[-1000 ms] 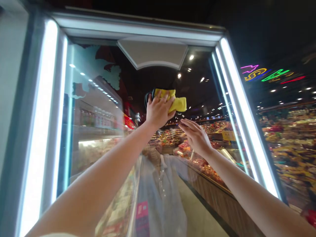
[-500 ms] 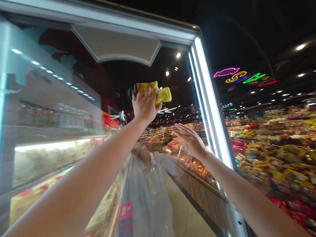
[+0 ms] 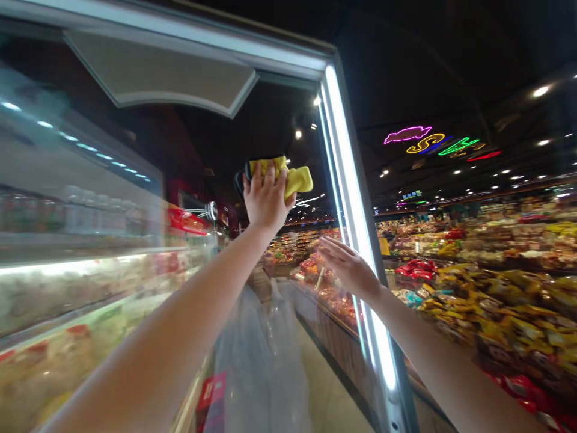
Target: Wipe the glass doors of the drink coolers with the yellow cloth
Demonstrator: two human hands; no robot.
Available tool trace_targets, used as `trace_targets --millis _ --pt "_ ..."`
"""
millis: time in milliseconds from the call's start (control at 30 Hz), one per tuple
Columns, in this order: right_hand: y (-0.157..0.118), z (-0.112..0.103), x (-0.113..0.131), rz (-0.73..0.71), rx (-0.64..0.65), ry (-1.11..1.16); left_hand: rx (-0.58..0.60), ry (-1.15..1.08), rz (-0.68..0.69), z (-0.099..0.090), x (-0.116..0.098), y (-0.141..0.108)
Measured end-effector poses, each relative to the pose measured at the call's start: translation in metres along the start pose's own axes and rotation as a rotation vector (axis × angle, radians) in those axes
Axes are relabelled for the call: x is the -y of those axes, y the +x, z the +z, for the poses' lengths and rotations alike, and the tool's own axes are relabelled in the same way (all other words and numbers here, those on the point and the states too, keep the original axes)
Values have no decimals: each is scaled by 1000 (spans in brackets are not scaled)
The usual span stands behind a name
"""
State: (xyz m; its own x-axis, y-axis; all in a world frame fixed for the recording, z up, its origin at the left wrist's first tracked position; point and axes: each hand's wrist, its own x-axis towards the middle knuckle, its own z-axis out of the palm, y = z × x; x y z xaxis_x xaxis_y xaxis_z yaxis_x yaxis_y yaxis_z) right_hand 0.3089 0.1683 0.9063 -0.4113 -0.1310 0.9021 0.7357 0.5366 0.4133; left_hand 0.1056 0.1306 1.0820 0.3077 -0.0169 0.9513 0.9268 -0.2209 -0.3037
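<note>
My left hand (image 3: 265,198) presses a folded yellow cloth (image 3: 298,182) with a dark underside flat against the glass pane (image 3: 270,132), its fingers spread over the cloth. Lower and to the right, my right hand (image 3: 349,267) holds nothing; its fingers are stretched out near the glass, beside the lit strip (image 3: 356,198) of the door frame. Whether its fingertips touch the glass I cannot tell. The pane reflects a light-coloured shirt (image 3: 265,343).
Lit refrigerated shelves (image 3: 67,313) with packages show at the left. Beyond the frame at the right are heaps of packaged goods (image 3: 509,307), with neon signs (image 3: 424,143) above. A pale panel (image 3: 166,75) sits behind the upper glass.
The glass and its lit frame have shifted left in view relative to my hands. My left hand still presses the cloth, slightly lower in view; the right hand's fingers are closer together.
</note>
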Motion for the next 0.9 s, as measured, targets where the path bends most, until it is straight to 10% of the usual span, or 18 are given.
trace_targets --millis 167,300,467,700,900 --pt "-20 -23 -18 0 21 -39 242 -80 429 12 -18 -36" --pt "-32 -36 -32 6 22 -34 219 -83 331 18 -22 -8" --pt "-47 -40 -38 42 -3 -29 78 -65 40 42 -75 14" --pt "-71 -48 -46 36 26 15 234 -125 489 38 -60 -30" --pt "-76 -36 -48 95 -112 101 25 -56 51 51 -81 -2"
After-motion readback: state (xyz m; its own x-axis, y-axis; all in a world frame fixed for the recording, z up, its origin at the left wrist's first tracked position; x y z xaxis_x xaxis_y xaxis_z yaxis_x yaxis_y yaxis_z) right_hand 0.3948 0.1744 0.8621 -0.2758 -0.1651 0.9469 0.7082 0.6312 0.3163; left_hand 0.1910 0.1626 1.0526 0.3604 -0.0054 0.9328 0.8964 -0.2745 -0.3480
